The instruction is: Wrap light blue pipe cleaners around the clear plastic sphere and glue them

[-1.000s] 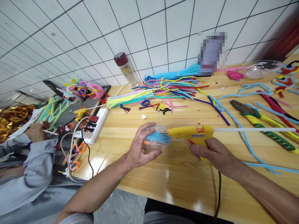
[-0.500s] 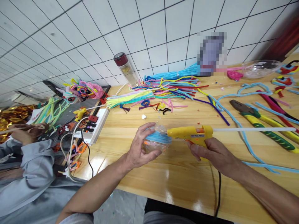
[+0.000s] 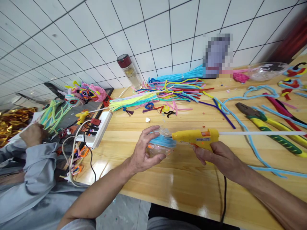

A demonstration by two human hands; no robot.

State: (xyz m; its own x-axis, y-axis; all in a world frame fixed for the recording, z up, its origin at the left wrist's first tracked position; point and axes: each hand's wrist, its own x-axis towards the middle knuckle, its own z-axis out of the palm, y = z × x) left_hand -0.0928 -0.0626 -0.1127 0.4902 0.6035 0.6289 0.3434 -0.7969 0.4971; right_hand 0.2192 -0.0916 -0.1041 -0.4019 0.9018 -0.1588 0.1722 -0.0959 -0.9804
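My left hand [image 3: 146, 151] is closed around the side of a clear plastic ball [image 3: 163, 151]. Light-blue pipe cleaner [image 3: 165, 140] is wrapped about the ball's upper part, and orange bits show through the clear wall. In my right hand [image 3: 218, 156] is a yellow hot glue gun [image 3: 195, 136], its fingers at the trigger. The gun's metal nozzle points left and meets the blue wrap, though I cannot tell whether it touches. A long white glue stick [image 3: 259, 133] sticks out of the gun's back, and a black cord hangs below.
Pliers [image 3: 271, 127] and loose blue pipe cleaners [image 3: 254, 147] lie at right. Bundled pipe cleaners [image 3: 158, 92] and a lidded bottle [image 3: 130, 72] stand along the wall. On the left are a power strip [image 3: 102, 127], another glue gun [image 3: 82, 117] and a co-worker's hand [image 3: 35, 134].
My hands, the ball and the glue gun stay almost still. At the left, the co-worker's hand has shifted and the light strip it held is no longer seen there.
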